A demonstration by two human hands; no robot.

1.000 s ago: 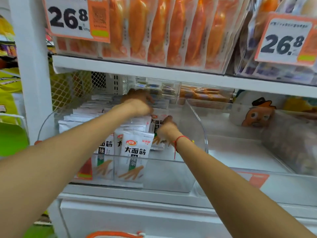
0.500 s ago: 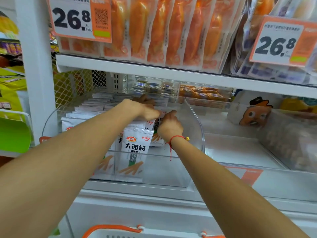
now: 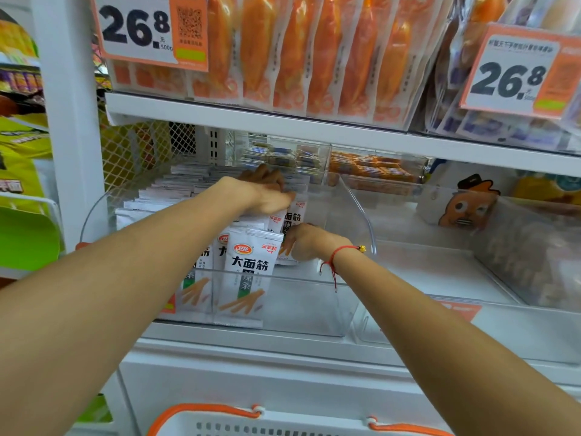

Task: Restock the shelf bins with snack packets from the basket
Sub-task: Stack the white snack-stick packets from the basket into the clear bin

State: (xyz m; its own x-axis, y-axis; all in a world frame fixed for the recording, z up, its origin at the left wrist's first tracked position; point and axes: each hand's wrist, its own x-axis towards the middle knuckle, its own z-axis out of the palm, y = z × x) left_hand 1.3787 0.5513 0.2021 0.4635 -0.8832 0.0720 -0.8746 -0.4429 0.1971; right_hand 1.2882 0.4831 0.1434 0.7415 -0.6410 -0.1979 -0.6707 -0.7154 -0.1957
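White snack packets (image 3: pixel 248 272) with black lettering stand in rows inside a clear plastic bin (image 3: pixel 309 308) on the middle shelf. My left hand (image 3: pixel 265 195) reaches over the right-hand row, fingers curled down over the packet tops. Just below it, my right hand (image 3: pixel 306 242), with a red string at the wrist, pinches the lower part of the upright packets (image 3: pixel 293 217) held between both hands. The right front corner of the bin holds no packets. A white basket (image 3: pixel 283 424) with orange handles shows at the bottom edge; its contents are hidden.
To the right stands another clear bin (image 3: pixel 440 272), bare inside. Orange packets (image 3: pixel 323 55) and two 26.8 price cards (image 3: pixel 138 26) hang above the upper shelf board (image 3: pixel 283 124). A white upright post (image 3: pixel 67 121) bounds the left side.
My left hand has drawn back from the rear of the row toward the front. My right hand has stayed at the packets' lower edge. The basket rim has come into view below.
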